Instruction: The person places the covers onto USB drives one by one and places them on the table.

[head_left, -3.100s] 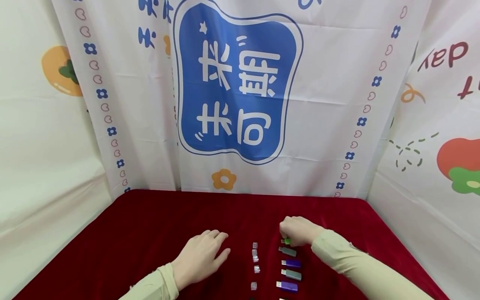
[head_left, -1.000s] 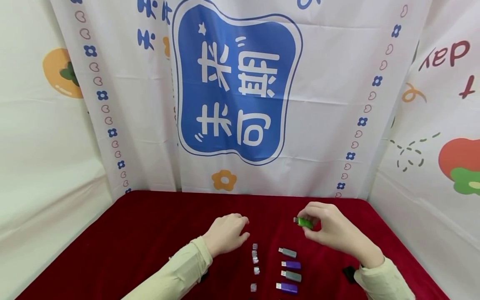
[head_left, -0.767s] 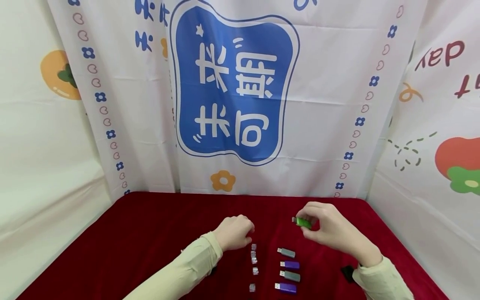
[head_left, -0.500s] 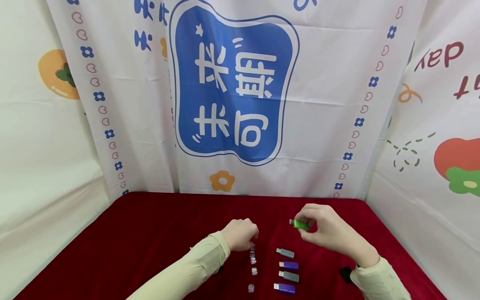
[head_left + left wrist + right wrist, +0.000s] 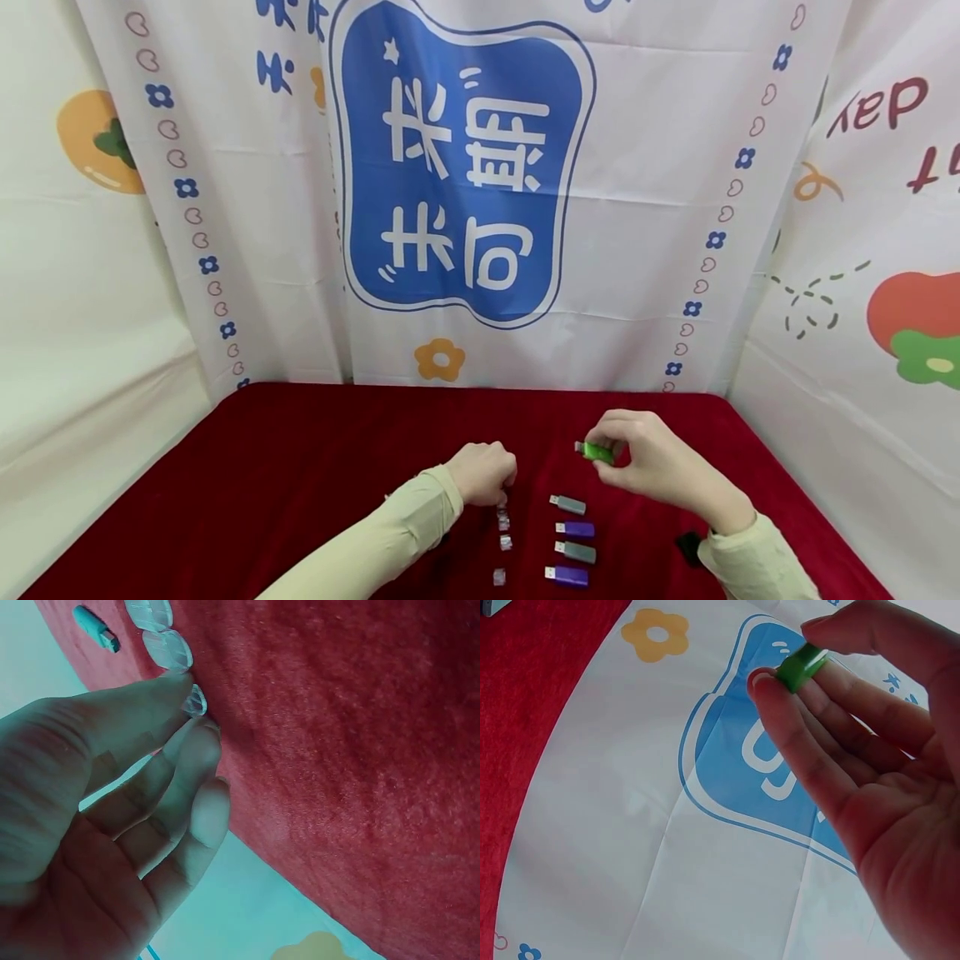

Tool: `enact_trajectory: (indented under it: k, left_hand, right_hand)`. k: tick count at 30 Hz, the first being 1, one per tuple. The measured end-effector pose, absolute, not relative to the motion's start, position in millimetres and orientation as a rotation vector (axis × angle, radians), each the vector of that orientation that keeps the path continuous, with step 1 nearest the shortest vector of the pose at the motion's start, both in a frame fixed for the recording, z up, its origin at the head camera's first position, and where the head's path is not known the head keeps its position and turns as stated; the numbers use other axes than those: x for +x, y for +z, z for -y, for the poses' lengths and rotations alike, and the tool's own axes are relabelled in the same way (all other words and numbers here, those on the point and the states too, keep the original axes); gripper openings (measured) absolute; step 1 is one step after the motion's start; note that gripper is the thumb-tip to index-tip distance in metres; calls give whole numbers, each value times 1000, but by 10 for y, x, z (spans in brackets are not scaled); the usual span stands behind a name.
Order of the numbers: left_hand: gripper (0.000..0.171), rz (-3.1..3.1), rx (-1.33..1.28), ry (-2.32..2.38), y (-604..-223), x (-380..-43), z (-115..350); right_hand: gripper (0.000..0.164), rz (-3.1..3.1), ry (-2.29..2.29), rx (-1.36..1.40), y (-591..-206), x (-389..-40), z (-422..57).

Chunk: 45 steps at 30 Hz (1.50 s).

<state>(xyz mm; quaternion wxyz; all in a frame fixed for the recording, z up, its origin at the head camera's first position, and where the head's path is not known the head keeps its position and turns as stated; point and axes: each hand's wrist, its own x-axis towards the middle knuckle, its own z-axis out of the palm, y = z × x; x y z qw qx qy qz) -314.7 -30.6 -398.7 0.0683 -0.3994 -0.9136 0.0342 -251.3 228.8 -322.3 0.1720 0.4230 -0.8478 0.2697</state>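
Observation:
Between the thumb and forefinger of my left hand (image 5: 480,473) is a small clear plastic cap (image 5: 196,700), pinched at the far end of a row of such caps. More clear caps (image 5: 506,542) run from there toward the near edge. My right hand (image 5: 656,467) holds a green USB stick (image 5: 598,452) above the cloth, thumb on one side and fingers on the other. Its metal plug points left, toward the left hand. In the right wrist view the green stick (image 5: 801,667) shows between thumb and fingertips, partly covered.
Right of the caps lies a column of USB sticks, plugs to the left: a grey stick (image 5: 572,505), a purple stick (image 5: 577,529), another grey one and another purple one. A dark red cloth (image 5: 337,450) covers the table. Printed white curtains (image 5: 637,250) enclose it.
My right hand has lifted the green stick off the cloth and drawn it slightly left. My left hand has moved right to the caps, and its fingers have closed on the farthest one.

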Motion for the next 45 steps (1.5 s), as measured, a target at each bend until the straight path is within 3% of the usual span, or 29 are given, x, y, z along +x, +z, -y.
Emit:
enact_trajectory:
  k: [6,13,21,26,32,45]
  left_hand:
    - [43,2754,-1273,137,-4015,-3157,304]
    - [33,2678,-1394,274,-4027,-3164,302]
    - [51,2687,-1462,-15,-3867,-3142,371]
    - [40,2618,-1508,-265,-3635,-3058,410]
    - [4,2468,-1494,-569,-3343,-2835,466]
    - [10,2258,-1426,-802,-3135,-2563,587]
  right_hand:
    - [26,2389,753,1219,-3218,-2503,-2292]
    - [26,2416,747,1199,-3202,-2498,-2300]
    - [27,2427,758,1189,-3192,-2485,-2292]
    - [28,2402,767,1197,-3183,-2474,-2295]
    - [30,2343,766,1223,-3149,-2463,-2296]
    - [33,2256,744,1236,-3151,-2428,-2260]
